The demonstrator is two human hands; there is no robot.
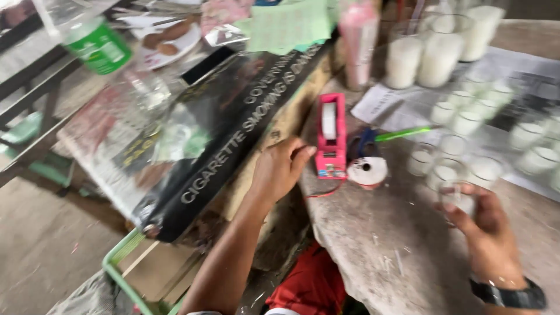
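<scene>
Small clear glass of white wax, pinched at the rim by the right hand over the grey bench, beside more filled glasses. Likely light but brittle and slick, so best gripped around the wall, upright. Left hand loosely curled, grasping nothing, fingertips touching the pink tape dispenser.

We see a worn grey stone table in daylight, a bare concrete floor at left, and a green metal frame beside it.
</scene>
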